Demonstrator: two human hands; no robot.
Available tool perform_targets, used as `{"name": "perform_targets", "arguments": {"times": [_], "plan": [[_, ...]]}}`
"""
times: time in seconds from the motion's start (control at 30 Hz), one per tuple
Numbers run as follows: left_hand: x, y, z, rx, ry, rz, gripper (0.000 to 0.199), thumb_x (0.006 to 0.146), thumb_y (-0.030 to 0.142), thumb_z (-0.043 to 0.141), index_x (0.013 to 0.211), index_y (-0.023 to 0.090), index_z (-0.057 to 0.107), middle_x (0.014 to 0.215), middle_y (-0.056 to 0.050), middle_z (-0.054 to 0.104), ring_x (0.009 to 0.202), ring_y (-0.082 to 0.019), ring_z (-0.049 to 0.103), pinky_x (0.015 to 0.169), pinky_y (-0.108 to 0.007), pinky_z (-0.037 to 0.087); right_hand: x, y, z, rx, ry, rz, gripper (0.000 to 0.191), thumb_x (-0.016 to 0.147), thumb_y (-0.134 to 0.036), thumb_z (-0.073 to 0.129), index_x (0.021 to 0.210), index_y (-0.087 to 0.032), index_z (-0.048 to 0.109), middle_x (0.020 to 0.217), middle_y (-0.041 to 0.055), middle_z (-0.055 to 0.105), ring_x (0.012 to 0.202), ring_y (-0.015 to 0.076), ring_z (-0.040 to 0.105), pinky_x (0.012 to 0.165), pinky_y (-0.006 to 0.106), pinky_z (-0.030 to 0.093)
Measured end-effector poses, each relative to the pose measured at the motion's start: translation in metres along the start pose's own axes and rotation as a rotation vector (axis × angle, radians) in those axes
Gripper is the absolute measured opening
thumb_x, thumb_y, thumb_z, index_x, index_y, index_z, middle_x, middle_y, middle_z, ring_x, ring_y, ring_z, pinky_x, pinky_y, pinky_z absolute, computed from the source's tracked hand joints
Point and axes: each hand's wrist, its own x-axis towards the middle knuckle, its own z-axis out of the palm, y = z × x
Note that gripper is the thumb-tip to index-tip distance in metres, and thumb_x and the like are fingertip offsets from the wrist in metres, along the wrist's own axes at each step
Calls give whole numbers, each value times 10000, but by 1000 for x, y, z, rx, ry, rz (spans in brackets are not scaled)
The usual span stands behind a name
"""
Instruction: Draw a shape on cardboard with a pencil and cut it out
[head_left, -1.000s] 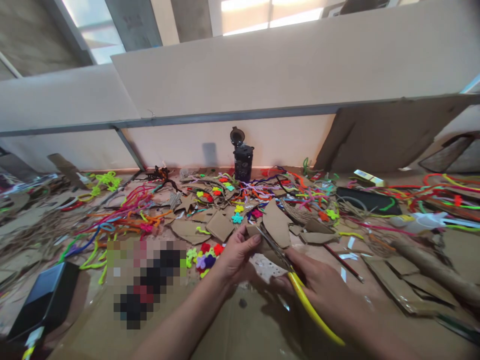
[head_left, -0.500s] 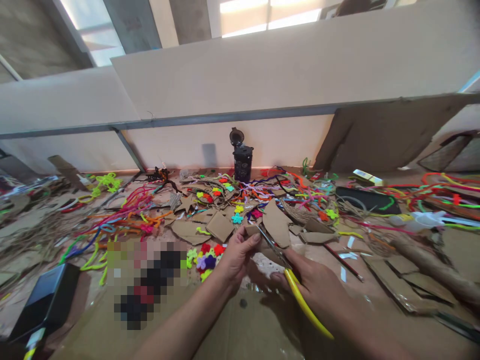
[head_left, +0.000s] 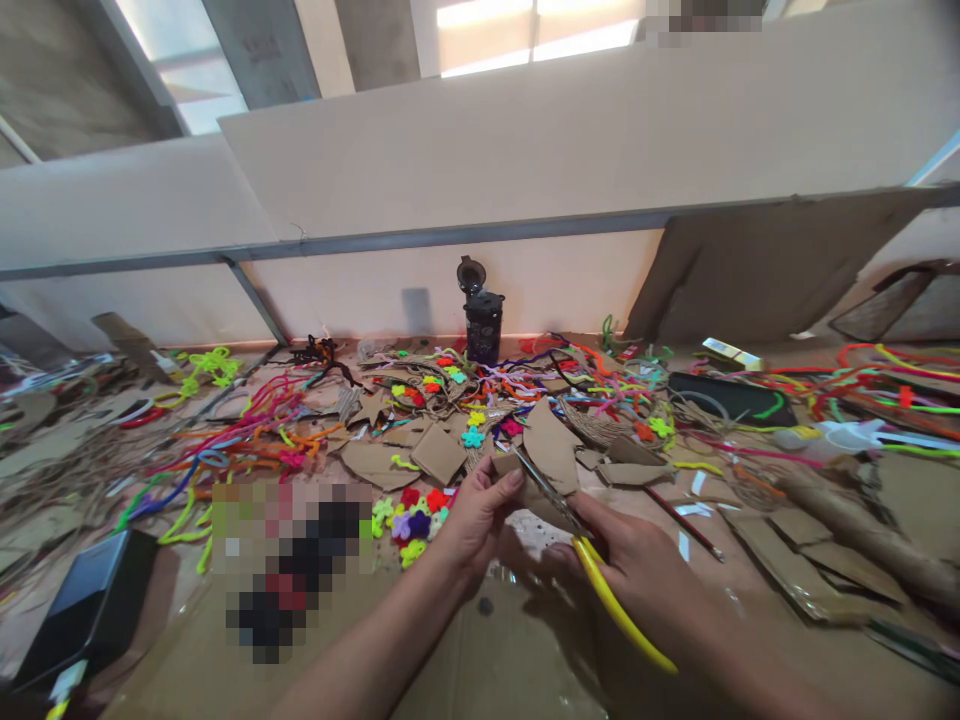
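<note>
My left hand (head_left: pixel 478 515) pinches a small piece of brown cardboard (head_left: pixel 507 464) between thumb and fingers, above the middle of the work surface. My right hand (head_left: pixel 637 555) is closed around a pair of scissors with yellow handles (head_left: pixel 619 608). The metal blades point up and left and lie against the cardboard, close to my left thumb. How far the blades are apart is hard to see. Below my left hand and to its left sit several small fuzzy flowers (head_left: pixel 420 524) in bright colours. A curved cardboard scrap (head_left: pixel 550 443) lies just beyond the blades.
A black canister with its lid up (head_left: pixel 484 330) stands at the back by the white partition (head_left: pixel 525 150). Pipe cleaners (head_left: pixel 259 405), cardboard scraps and twine are scattered around. A red pencil (head_left: pixel 686 522) lies at right, a black device (head_left: pixel 79 610) at left. Cardboard sheet (head_left: pixel 480 660) covers the front.
The scissors' yellow handle has swung slightly outward to the right, along with my right hand. My left hand keeps its hold on the cardboard, nearly still.
</note>
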Motion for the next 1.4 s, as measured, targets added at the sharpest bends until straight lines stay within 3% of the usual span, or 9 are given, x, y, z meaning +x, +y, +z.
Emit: {"name": "perform_targets", "arguments": {"times": [0.33,0.5,0.77,1.07,1.4], "plan": [[1,-2,-3,18,-1,-54,451,616,286,963,988,150,745,896,-49,768,755,-164,702,741,-266,551,1,2,0,-75,5,20,421,951,-529,463,1146,-230,686,914,103,778,794,306,718,628,311,396],[0,-5,-4,16,-6,-44,421,638,282,952,983,151,748,864,-48,766,740,-166,703,735,-269,549,2,1,-2,8,-13,18,441,949,-519,464,1224,-246,674,986,96,785,834,296,722,664,319,426],[2,-6,-6,-2,-19,-28,397,683,257,923,1023,152,747,917,-69,782,778,-183,721,766,-284,559,2,-2,-2,79,-17,27,386,954,-525,454,1039,-236,695,901,72,780,783,272,710,654,316,429],[-3,-4,3,-55,-10,-71,419,626,208,950,976,140,731,882,-55,773,761,-175,723,736,-258,553,1,-2,-4,38,5,29,409,933,-543,489,1103,-242,708,932,83,785,810,300,721,650,317,430],[-4,0,5,-41,1,-56,363,639,219,943,926,151,732,847,-44,771,748,-165,718,782,-277,571,3,-4,-6,331,-68,47,357,911,-535,561,997,-222,710,854,25,753,794,252,687,680,295,468]]}}
